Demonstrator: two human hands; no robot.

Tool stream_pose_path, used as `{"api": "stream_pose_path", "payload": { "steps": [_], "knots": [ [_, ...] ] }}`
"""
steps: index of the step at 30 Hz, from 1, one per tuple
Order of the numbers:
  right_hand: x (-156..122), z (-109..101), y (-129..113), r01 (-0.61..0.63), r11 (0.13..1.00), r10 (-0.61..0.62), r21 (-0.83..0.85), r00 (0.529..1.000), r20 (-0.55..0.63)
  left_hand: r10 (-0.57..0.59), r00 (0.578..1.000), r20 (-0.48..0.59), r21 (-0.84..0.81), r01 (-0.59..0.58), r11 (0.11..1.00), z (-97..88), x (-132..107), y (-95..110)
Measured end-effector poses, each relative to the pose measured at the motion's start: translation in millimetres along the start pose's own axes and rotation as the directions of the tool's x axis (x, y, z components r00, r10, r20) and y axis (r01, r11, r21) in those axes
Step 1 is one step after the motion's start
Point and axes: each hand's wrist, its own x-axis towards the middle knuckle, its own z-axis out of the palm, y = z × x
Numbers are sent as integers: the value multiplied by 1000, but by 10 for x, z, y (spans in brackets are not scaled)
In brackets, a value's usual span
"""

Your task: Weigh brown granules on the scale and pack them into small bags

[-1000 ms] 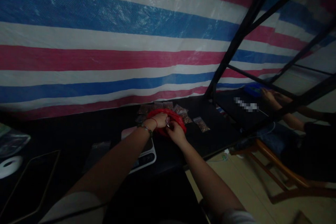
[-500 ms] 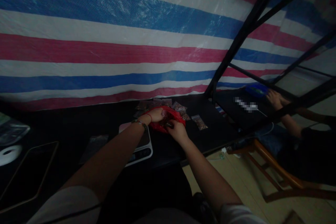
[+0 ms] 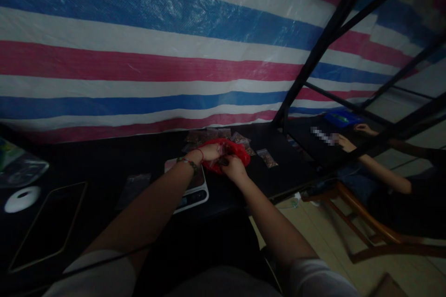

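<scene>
A red plastic bag [image 3: 240,149] sits on the black table with its mouth open. My left hand [image 3: 211,152] reaches into it from the left, fingers closed on what looks like a small clear plastic bag [image 3: 220,150]. At the bag's near right side, my right hand [image 3: 234,168] has its fingers bent inward beside dark contents; what they grip is too dim to make out. Just left of the red bag, partly under my left forearm, is a white kitchen scale [image 3: 198,195]. Small filled zip bags [image 3: 240,138] lie behind the red bag, and another filled zip bag [image 3: 267,158] lies to its right.
On the left are a flat clear bag [image 3: 134,189], a phone [image 3: 49,227], a white round object [image 3: 22,199] and a clear package [image 3: 24,169]. A black metal frame [image 3: 306,67] rises at right. Beyond it a person's hands [image 3: 345,143] are near a blue tray [image 3: 343,119].
My hands stay in the red bag, with the right fingers shifted slightly deeper. The view has moved a little. At right, the other person's hands have separated, one moving left from the blue tray.
</scene>
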Motion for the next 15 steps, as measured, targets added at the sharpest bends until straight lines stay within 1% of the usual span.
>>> {"api": "stream_pose_path", "payload": {
  "steps": [4,8,12,15],
  "knots": [
    [-3,74,43,-42,997,46,61,998,-52,-11,1000,-1,60,11,998,-55,-94,15],
    [16,88,85,-43,994,49,104,997,-54,-42,998,-41,133,47,990,-94,-145,58],
    [11,66,122,-38,980,54,194,996,-75,-89,994,-57,196,98,976,-36,-172,105],
    [-2,27,190,-68,958,100,278,990,-101,-102,992,-78,212,116,970,25,-170,128]
  ]
}}
